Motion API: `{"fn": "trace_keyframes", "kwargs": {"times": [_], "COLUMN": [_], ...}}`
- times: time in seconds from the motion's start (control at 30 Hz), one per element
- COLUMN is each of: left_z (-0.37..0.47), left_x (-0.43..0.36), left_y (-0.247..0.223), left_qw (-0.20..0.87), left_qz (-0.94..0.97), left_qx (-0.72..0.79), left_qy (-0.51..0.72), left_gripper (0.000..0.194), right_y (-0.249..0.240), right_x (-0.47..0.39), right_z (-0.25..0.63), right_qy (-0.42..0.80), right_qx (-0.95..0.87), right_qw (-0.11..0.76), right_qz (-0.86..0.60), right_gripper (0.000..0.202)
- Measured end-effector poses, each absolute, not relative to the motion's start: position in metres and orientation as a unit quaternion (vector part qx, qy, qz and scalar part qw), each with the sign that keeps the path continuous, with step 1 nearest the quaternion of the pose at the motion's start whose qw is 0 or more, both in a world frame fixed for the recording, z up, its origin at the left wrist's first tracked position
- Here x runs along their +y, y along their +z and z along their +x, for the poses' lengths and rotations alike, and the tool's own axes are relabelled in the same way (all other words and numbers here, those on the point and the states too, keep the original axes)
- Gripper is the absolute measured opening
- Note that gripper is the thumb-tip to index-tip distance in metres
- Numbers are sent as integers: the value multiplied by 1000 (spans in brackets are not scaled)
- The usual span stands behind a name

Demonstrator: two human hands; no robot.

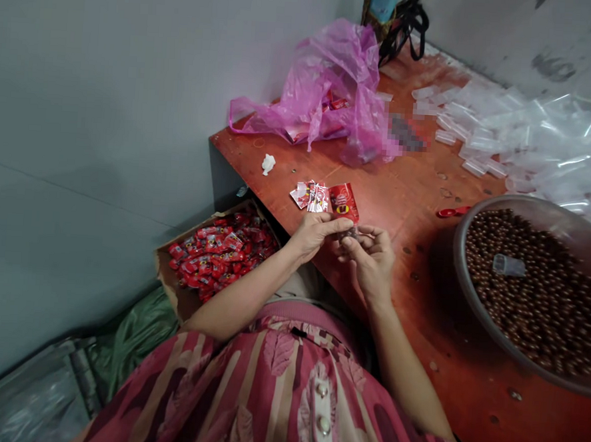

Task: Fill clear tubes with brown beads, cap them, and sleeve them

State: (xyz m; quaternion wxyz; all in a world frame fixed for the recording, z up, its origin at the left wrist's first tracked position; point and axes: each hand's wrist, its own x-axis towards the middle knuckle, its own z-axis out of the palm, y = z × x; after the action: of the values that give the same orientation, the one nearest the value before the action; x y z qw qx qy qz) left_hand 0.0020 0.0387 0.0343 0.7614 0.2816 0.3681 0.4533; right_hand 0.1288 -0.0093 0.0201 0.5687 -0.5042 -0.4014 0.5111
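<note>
A small red printed packet (344, 200) is held over the table's near edge, its lower end clear with dark contents showing through. My left hand (319, 230) pinches it from the left, thumb across its front. From the right, my right hand (371, 255) closes its fingers and thumb on the packet's lower end. Just beyond my left hand lie several flat red-and-white packets (313, 195) on the table. To the right stands a large grey basin (461, 248) full of small shiny brown balls (535, 309), with a clear plastic cup (509, 265) lying on them.
A cardboard box (165, 273) of red packets (218, 253) sits below the table's left edge. A pink plastic bag (334, 83) lies at the back. Many clear plastic tubes (531, 135) are heaped back right, near a red spoon (451, 212). A crumpled white scrap (267, 164) lies left.
</note>
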Motion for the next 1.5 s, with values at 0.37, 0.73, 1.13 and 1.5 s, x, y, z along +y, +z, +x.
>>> {"fn": "trace_keyframes", "kwargs": {"times": [0.37,0.73,1.13,1.5], "left_z": [9,-4,-67,-59], "left_x": [26,19,-27,69], "left_y": [30,32,17,-8], "left_qw": [727,753,633,171], "left_qz": [263,182,114,761], "left_qx": [409,386,450,543], "left_qy": [485,501,619,311], "left_gripper": [34,40,50,49], "right_y": [18,19,29,23], "right_x": [-5,-9,4,19], "right_z": [124,125,93,109], "right_qy": [496,595,645,574], "right_qx": [-389,-363,-402,-462], "right_qw": [584,550,460,454], "right_qz": [-512,-459,-459,-500], "right_gripper": [39,24,27,30]}}
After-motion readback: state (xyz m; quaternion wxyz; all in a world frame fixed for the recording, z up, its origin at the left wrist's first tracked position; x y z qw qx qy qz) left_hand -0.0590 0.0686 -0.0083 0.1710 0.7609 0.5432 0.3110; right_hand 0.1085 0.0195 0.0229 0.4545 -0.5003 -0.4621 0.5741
